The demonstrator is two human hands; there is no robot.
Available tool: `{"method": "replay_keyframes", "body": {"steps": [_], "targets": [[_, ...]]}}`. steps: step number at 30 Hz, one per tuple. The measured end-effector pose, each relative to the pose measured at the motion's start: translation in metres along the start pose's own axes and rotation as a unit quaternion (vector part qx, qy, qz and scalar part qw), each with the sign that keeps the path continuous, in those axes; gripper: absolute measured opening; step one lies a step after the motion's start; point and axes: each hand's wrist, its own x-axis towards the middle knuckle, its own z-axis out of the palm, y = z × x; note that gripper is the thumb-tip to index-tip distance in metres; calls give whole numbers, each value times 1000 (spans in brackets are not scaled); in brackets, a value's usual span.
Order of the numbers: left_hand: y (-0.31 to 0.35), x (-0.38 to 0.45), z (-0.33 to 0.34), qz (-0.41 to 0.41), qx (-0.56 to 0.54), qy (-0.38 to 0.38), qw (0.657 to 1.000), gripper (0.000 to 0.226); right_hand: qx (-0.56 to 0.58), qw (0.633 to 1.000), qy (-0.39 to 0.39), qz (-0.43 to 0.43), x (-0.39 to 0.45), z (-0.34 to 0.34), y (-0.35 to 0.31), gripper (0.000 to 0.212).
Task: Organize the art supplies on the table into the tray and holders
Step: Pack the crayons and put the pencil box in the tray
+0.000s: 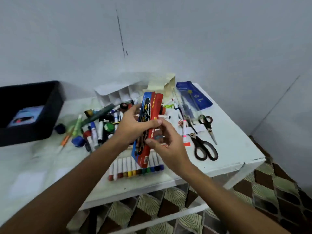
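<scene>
**Crayon box held up over the clutter**

A red and blue crayon box is held on edge above the tabletop, lifted free of everything beneath it. It is gripped by the left hand, whose fingers are wrapped around the far side with the thumb pressed across the front. The lower part of the box is pinched by the right hand, thumb and fingertips closed on its near edge, seemingly so that the box can be steadied or its flap closed before it is put away.

Directly below, a row of markers is laid side by side, coloured caps toward the near edge. To the left, a loose heap of paint bottles and pens is spread out, unsorted. To the right, two pairs of scissors are laid flat, near a blue pouch. At the back, a white divided holder is set beside the wall. A black tray is placed at the far left, well apart from the box; something pale is seen inside it, too blurred to name. The tray is judged the likely place for the box
</scene>
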Motion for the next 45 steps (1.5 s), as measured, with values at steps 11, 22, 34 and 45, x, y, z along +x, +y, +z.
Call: {"method": "replay_keyframes", "body": {"steps": [11, 22, 34, 45], "targets": [[-53, -99, -150, -17, 412, -26, 911, 123, -522, 742, -383, -174, 12, 29, 41, 76], [-91, -116, -176, 10, 595, -128, 793, 113, -564, 700, -350, -264, 4, 43, 54, 64], [-95, -105, -172, 45, 610, -163, 774, 111, -504, 748, -387, -189, -3, 51, 39, 66], [-89, -100, -163, 72, 615, -171, 766, 110, -518, 743, -383, -184, 5, 56, 23, 66]]}}
